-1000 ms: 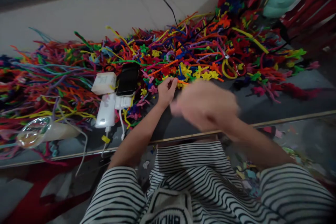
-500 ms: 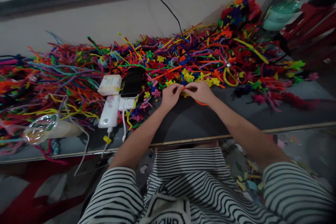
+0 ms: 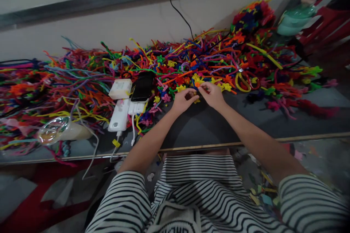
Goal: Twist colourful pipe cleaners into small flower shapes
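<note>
Just past the fingertips of my right hand shows a small orange pipe cleaner piece, pinched between thumb and fingers; its exact shape is too small to make out. My left hand is close beside it, thumb and forefinger curved with a gap between them and nothing visible inside. Yellow pipe cleaner flowers lie right behind the hands. Scissors with yellow and red handles rest to the right of my right hand.
A long heap of coloured pipe cleaners runs along the wall. To the left are a black phone, a white box, a white power bank with cables and a tipped plastic cup. The table's front edge is near my body.
My hands have come slightly apart; the left one has loosened its pinch. The orange piece now sits up at my right fingertips, and its tail below that hand no longer shows. The view has shifted slightly.
</note>
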